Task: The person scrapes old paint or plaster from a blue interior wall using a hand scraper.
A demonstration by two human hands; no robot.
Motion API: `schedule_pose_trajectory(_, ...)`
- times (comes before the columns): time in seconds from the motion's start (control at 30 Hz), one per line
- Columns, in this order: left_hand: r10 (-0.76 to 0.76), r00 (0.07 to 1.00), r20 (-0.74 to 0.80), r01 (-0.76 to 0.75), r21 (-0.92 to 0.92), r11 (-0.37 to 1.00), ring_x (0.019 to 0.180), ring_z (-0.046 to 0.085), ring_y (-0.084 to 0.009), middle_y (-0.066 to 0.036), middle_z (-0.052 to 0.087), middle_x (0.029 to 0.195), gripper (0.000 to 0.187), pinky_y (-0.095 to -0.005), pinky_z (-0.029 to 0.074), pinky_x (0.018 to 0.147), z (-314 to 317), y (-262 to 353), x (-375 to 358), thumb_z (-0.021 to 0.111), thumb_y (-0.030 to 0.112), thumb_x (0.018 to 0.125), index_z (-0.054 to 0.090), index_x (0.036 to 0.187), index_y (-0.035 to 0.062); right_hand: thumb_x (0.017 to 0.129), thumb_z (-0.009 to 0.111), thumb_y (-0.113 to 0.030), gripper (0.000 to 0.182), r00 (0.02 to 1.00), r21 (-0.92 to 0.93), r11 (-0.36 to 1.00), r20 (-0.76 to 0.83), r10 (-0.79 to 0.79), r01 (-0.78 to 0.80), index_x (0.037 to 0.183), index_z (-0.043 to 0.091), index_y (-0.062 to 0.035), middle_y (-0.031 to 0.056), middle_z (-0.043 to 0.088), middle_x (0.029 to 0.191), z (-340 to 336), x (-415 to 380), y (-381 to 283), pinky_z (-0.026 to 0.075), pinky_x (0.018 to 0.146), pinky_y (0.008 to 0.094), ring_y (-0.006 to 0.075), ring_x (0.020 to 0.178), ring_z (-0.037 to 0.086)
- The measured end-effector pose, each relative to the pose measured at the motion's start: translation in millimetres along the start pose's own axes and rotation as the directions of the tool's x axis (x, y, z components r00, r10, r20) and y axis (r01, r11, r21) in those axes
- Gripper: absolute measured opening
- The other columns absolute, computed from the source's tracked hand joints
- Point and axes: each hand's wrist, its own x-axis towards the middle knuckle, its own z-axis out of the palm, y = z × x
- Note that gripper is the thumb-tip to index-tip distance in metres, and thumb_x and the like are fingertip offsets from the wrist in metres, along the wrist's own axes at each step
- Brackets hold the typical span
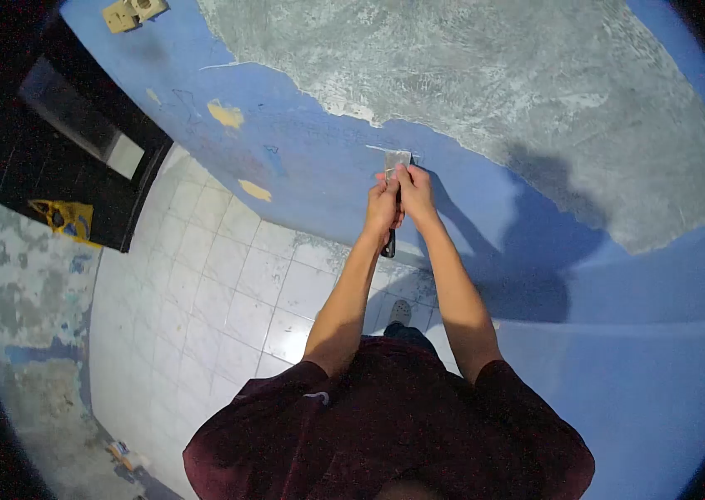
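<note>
My left hand [381, 202] and my right hand [417, 192] are both closed around one scraper [399, 159]. My fingers are up by its flat blade, and the black end of the handle pokes out below my hands. The blade is against the blue wall [327, 179], just under a thin white mark [382, 149]. Above that is a big, rough grey patch [469, 75]. My dark shadow [536, 250] falls on the wall to the right. On the left, the wall has pale yellow spots [226, 115], and higher up is a socket [122, 16]. Below my hands I see my shoe [401, 312] on the white tile floor [211, 250]. Far left, something yellow [69, 218] is by a black thing [77, 150].
</note>
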Motion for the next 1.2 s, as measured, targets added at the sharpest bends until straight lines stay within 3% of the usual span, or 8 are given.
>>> schedule_pose_trajectory(0.07,0.018,1.000,-0.025,-0.017,0.017,1.000,0.035,0.037,-0.0072,0.002,0.043,0.050,0.032,-0.0232,0.024,0.031,2,-1,2,0.044,0.033,0.098,0.049,0.075,0.0112,0.098,0.045,-0.022,0.032,0.996,0.000,0.996,0.028,-0.087,0.088,0.096,0.061,0.0053,0.0131,0.070,0.091,-1,5,11,0.053,0.065,0.0296,0.0153,0.071,0.065)
schedule_pose_trajectory(0.17,0.054,0.998,-0.041,-0.052,0.050,0.997,0.035,0.037,-0.0076,0.002,0.042,0.048,0.035,-0.0247,0.024,0.031,3,-4,2,0.045,0.033,0.098,0.049,0.072,0.0102,0.096,0.048,-0.021,0.032,1.000,0.111,0.993,-0.003,-0.031,0.031,0.088,0.061,0.0065,0.0147,0.070,0.084,-1,-3,-3,0.051,0.067,0.0319,0.0174,0.070,0.065)
schedule_pose_trajectory(0.37,0.123,0.988,-0.095,-0.100,0.214,0.972,0.037,0.035,-0.0064,0.003,0.042,0.051,0.031,-0.0244,0.023,0.033,1,-6,12,0.046,0.033,0.098,0.055,0.081,0.0082,0.099,0.043,-0.023,0.033,1.000,0.244,0.970,-0.027,0.001,0.006,0.096,0.061,0.0047,0.0145,0.070,0.088,11,-2,-6,0.052,0.069,0.0296,0.0161,0.075,0.065)
schedule_pose_trajectory(0.57,0.119,0.992,-0.032,-0.110,0.200,0.974,0.036,0.036,-0.0076,0.001,0.044,0.050,0.033,-0.0268,0.025,0.033,-6,-5,11,0.046,0.032,0.098,0.056,0.081,0.0058,0.099,0.043,-0.024,0.035,0.990,0.214,0.972,-0.127,-0.065,0.092,0.093,0.062,0.0053,0.0141,0.070,0.083,21,-13,-13,0.051,0.066,0.0291,0.0150,0.070,0.063)
schedule_pose_trajectory(0.87,0.297,0.953,-0.061,-0.243,0.433,0.868,0.048,0.051,-0.0127,-0.004,0.057,0.059,0.037,-0.0299,0.040,0.045,-14,-12,22,0.047,0.029,0.097,0.064,0.081,-0.0007,0.099,0.044,-0.022,0.033,0.986,0.395,0.910,-0.155,-0.067,0.124,0.087,0.062,0.0033,0.0094,0.067,0.072,28,-8,-9,0.050,0.062,0.0300,0.0152,0.065,0.063)
schedule_pose_trajectory(0.93,0.244,0.968,-0.055,-0.219,0.280,0.935,0.037,0.039,-0.0085,0.001,0.050,0.056,0.033,-0.0256,0.029,0.034,-9,-15,22,0.045,0.030,0.099,0.059,0.082,0.0041,0.099,0.044,-0.023,0.035,0.971,0.176,0.967,-0.183,-0.153,0.186,0.090,0.064,0.0047,0.0117,0.068,0.074,24,-5,-5,0.050,0.061,0.0285,0.0141,0.063,0.061)
schedule_pose_trajectory(1.07,0.093,0.994,-0.055,-0.088,0.080,0.993,0.038,0.041,-0.0081,-0.001,0.052,0.058,0.031,-0.0252,0.029,0.034,-3,-24,22,0.044,0.027,0.099,0.060,0.090,0.0024,0.097,0.049,-0.021,0.032,0.967,-0.070,0.982,-0.176,-0.186,0.176,0.086,0.065,0.0048,0.0113,0.067,0.072,10,-2,-2,0.049,0.060,0.0308,0.0154,0.063,0.063)
schedule_pose_trajectory(1.2,0.175,0.983,-0.052,-0.165,0.150,0.975,0.035,0.039,-0.0099,-0.002,0.051,0.055,0.035,-0.0266,0.028,0.033,-8,-6,15,0.045,0.026,0.098,0.061,0.079,0.0012,0.096,0.049,-0.021,0.032,0.952,0.091,0.976,-0.254,-0.170,0.199,0.088,0.067,0.0046,0.0098,0.068,0.072,25,-7,-7,0.049,0.061,0.0319,0.0153,0.062,0.061)
